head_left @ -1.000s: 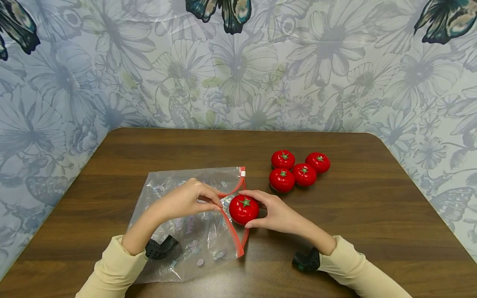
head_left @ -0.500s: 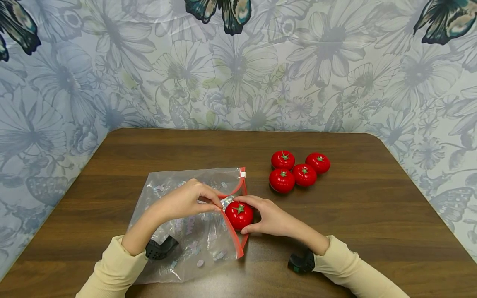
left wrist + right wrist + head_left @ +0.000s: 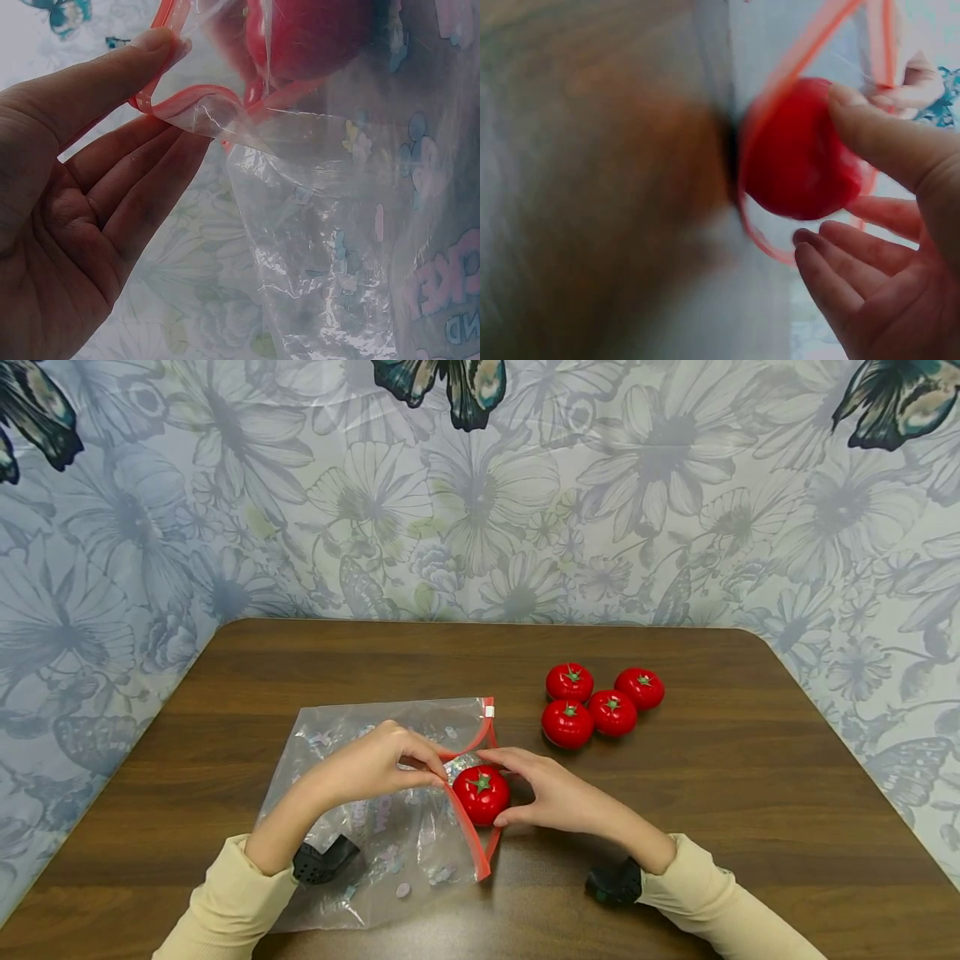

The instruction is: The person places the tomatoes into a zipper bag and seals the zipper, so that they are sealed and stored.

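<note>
Tomato [image 3: 481,795]: glossy red with a green star-shaped calyx, sitting in the mouth of the zip bag [image 3: 397,839].
Right hand [image 3: 551,793]: my thumb and fingers curve loosely around it, released; the head view shows a gap between forefinger and fruit (whether my thumb touches, I cannot tell).
Left hand [image 3: 386,764]: my thumb and fingertips pinch the bag's red rim [image 3: 468,835], which bows apart at the opening.
Bag: clear, printed plastic, lying flat on the table, a white slider [image 3: 489,711] at the far end of its rim.
Four more tomatoes [image 3: 567,724]: clustered beyond my right hand, calyxes up.
Table [image 3: 750,760]: brown wood grain, with flowered wallpaper [image 3: 517,527] behind.
</note>
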Demonstrator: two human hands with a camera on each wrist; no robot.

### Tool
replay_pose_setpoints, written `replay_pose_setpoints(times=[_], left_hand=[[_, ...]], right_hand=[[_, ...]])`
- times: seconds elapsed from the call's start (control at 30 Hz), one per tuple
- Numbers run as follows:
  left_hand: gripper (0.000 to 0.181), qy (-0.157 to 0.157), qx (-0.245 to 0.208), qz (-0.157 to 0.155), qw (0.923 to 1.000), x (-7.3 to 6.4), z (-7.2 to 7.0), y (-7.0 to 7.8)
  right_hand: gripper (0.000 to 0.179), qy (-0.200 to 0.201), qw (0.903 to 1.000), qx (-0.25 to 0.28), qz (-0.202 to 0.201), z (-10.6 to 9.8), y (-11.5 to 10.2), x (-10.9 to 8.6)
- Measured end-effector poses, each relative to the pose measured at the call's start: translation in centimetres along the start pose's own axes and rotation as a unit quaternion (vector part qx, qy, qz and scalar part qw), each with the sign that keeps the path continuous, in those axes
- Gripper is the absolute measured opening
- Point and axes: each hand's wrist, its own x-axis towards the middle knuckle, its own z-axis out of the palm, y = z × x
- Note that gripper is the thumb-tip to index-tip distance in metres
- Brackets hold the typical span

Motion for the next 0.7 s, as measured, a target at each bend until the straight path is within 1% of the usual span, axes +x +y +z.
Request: replay_pose_setpoints(times=[0.1, 0.23, 0.43, 0.53, 0.7], left_hand=[[0.004, 0.002, -0.001, 0.002, 1.0, 0.0, 0.0, 0.0], [0.004, 0.005, 0.001, 0.004, 1.0, 0.0, 0.0, -0.1], [0.005, 0.004, 0.009, 0.008, 0.9999, 0.0, 0.0, -0.1], [0.006, 0.003, 0.013, 0.006, 0.9999, 0.0, 0.0, -0.1], [0.007, -0.001, 0.008, 0.0, 1.0, 0.0, -0.1, 0.0]], right_hand=[[0.068, 0.014, 0.9999, 0.008, -0.004, -0.7, -0.1, -0.3], [0.059, 0.016, 0.9998, 0.013, -0.004, -0.9, -0.1, -0.4], [0.058, 0.006, 0.9995, 0.031, 0.0, -0.2, 0.0, 0.0], [0.058, 0.008, 0.9993, 0.036, -0.004, 0.3, 0.0, 0.5], [0.056, 0.02, 0.9976, 0.066, -0.006, 1.1, -0.1, 1.4]])
